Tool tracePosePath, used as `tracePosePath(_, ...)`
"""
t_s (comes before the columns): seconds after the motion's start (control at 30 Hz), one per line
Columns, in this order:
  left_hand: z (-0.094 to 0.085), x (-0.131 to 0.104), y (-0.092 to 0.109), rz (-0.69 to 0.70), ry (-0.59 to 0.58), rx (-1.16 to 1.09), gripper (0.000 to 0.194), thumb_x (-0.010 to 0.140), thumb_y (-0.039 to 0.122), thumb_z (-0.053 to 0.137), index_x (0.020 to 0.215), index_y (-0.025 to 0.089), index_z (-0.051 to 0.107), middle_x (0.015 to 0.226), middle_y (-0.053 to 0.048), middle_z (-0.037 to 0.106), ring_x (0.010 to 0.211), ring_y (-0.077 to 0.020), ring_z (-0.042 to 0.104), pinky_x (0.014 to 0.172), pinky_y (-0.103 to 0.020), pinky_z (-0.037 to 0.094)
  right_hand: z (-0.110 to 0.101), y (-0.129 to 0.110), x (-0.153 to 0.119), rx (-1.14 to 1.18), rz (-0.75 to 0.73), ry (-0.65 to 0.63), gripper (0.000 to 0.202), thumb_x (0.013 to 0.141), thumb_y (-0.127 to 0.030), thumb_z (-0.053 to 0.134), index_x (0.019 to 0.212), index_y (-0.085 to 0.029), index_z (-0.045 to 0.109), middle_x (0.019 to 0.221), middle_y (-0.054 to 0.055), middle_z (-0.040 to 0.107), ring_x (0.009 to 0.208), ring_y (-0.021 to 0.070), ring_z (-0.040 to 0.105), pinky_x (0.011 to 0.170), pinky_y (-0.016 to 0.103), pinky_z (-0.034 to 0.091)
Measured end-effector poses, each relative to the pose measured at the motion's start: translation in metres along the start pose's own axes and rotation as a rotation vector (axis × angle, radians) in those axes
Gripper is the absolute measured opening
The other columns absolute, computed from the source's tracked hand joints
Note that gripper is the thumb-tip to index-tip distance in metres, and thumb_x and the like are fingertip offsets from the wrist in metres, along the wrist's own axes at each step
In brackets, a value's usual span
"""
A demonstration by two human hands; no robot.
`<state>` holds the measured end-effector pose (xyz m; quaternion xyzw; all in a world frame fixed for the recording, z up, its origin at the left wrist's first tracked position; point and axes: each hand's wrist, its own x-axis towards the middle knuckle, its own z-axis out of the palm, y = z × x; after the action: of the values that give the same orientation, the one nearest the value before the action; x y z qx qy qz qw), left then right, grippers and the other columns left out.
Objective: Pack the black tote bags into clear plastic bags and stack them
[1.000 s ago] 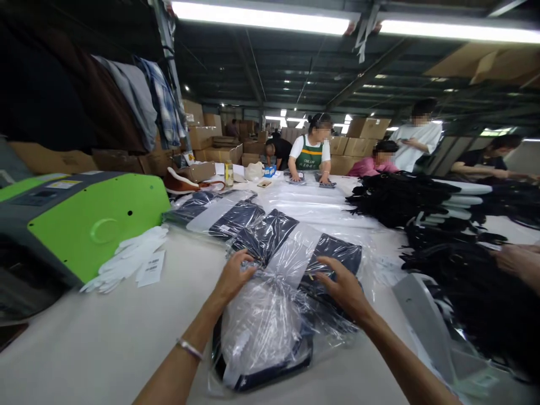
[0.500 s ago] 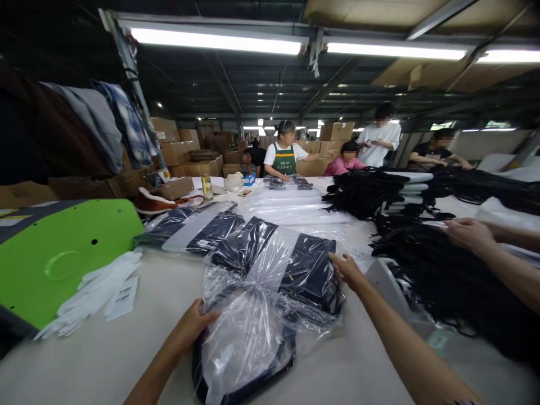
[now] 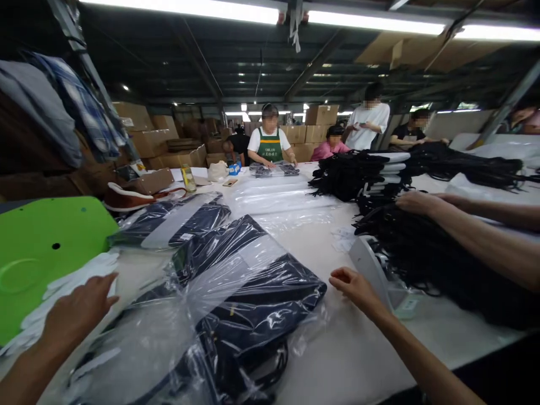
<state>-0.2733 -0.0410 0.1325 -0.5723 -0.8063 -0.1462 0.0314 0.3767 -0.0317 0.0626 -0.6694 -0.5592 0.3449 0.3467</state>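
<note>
A dark navy bag (image 3: 261, 304) lies in a clear plastic bag (image 3: 139, 332) on the table before me, with a pale translucent band across it. Dark handles loop out at its near side under the film. My left hand (image 3: 80, 309) hovers over the white gloves (image 3: 37, 320) at the left, thumb apart from the fingers, and nothing shows in it. Just off the bag's right corner is my right hand (image 3: 356, 289), fingers loosely bent and apart, holding nothing. Another wrapped dark bag (image 3: 185, 219) lies behind.
A green panel (image 3: 50, 242) stands at the left. On the right, a co-worker's hands (image 3: 426, 202) work at a heap of black strapped items (image 3: 447, 264), beside a grey curved device (image 3: 369, 270). Clear plastic sheets (image 3: 274, 197) lie farther back; several people are across the table.
Both hands have let go of the wrapped bag; my left moved left to the gloves. The bag has turned and come nearer. My view has shifted right.
</note>
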Motion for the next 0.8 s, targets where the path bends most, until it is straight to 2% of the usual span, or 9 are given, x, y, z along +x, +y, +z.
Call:
tracePosePath(0.07,-0.007,-0.005,0.042,0.089,0.020,0.079,0.049,0.084,0.043,0.044,0.124,0.018,0.058,0.127,-0.011,0.064,0.113,-0.0324,0.061,0.095,-0.049,0.047,0.001,-0.005,-0.016,0.041,-0.070,-0.023,0.043,0.067,-0.041,0.073,0.103,-0.017,0.069,0.107,0.011,0.071,0.098,0.0263,0.066,0.081,0.036,0.053)
tracePosePath(0.13,-0.005,-0.034,0.105,0.198,-0.084,-0.105,0.048,0.087,0.048,0.046,0.124,0.021,0.059,0.127,-0.009,0.065,0.108,-0.0283,0.064,0.092,-0.042,0.051,0.004,-0.015,-0.027,0.214,-0.064,-0.224,0.051,0.066,-0.038,0.074,0.113,-0.017,0.067,0.118,0.011,0.068,0.108,0.0272,0.064,0.092,0.038,0.051)
tracePosePath(0.23,0.011,-0.107,0.205,0.507,-0.262,-0.354,0.033,0.089,0.043,0.051,0.112,0.026,0.067,0.119,-0.004,0.069,0.111,-0.0246,0.063,0.100,-0.038,0.048,0.006,-0.022,-0.040,0.481,0.005,-0.483,0.053,0.070,-0.032,0.072,0.120,-0.018,0.065,0.119,0.010,0.069,0.110,0.0247,0.064,0.099,0.038,0.048)
tracePosePath(0.3,0.024,-0.156,0.257,0.644,-0.315,-0.403,0.028,0.088,0.035,0.058,0.114,0.028,0.067,0.121,-0.004,0.069,0.113,-0.0242,0.062,0.099,-0.038,0.048,0.003,-0.018,-0.049,0.558,0.051,-0.495,0.051,0.070,-0.030,0.073,0.119,-0.018,0.065,0.116,0.009,0.070,0.105,0.0227,0.066,0.096,0.036,0.049)
tracePosePath(0.37,0.035,-0.193,0.294,0.756,-0.321,-0.412,0.034,0.086,0.031,0.064,0.120,0.027,0.064,0.122,-0.005,0.069,0.114,-0.0252,0.062,0.099,-0.040,0.048,-0.003,-0.009,-0.061,0.597,0.085,-0.493,0.049,0.071,-0.029,0.076,0.118,-0.018,0.065,0.111,0.008,0.070,0.098,0.0206,0.067,0.091,0.034,0.051)
tracePosePath(0.43,0.045,-0.214,0.317,0.818,-0.299,-0.397,0.039,0.085,0.030,0.068,0.124,0.025,0.061,0.124,-0.007,0.067,0.115,-0.0270,0.060,0.097,-0.043,0.048,-0.010,-0.001,-0.075,0.640,0.100,-0.550,0.052,0.072,-0.026,0.077,0.122,-0.020,0.064,0.112,0.008,0.069,0.096,0.0197,0.067,0.087,0.034,0.053)
tracePosePath(0.53,0.056,-0.225,0.336,0.825,-0.239,-0.341,0.047,0.083,0.030,0.071,0.127,0.022,0.057,0.124,-0.010,0.065,0.114,-0.0296,0.059,0.095,-0.045,0.048,-0.009,0.008,-0.089,0.644,0.091,-0.585,0.067,0.066,-0.021,0.081,0.129,-0.024,0.059,0.116,0.006,0.067,0.097,0.0199,0.066,0.085,0.034,0.055)
tracePosePath(0.7,0.069,-0.228,0.352,0.788,-0.169,-0.233,0.049,0.082,0.028,0.072,0.127,0.020,0.056,0.115,-0.009,0.065,0.105,-0.0305,0.059,0.090,-0.047,0.048,0.021,0.013,-0.072,0.387,-0.085,-0.331,0.049,0.070,-0.022,0.071,0.118,-0.019,0.061,0.074,-0.004,0.063,0.063,0.0123,0.059,0.062,0.025,0.048)
tracePosePath(0.8,0.079,-0.230,0.354,0.779,-0.147,-0.204,0.045,0.083,0.022,0.066,0.127,0.019,0.056,0.112,-0.008,0.064,0.104,-0.0293,0.059,0.090,-0.046,0.048,0.033,0.013,-0.052,0.191,-0.252,-0.239,0.041,0.073,-0.018,0.066,0.114,-0.019,0.063,0.070,-0.004,0.061,0.064,0.0124,0.057,0.062,0.024,0.046)
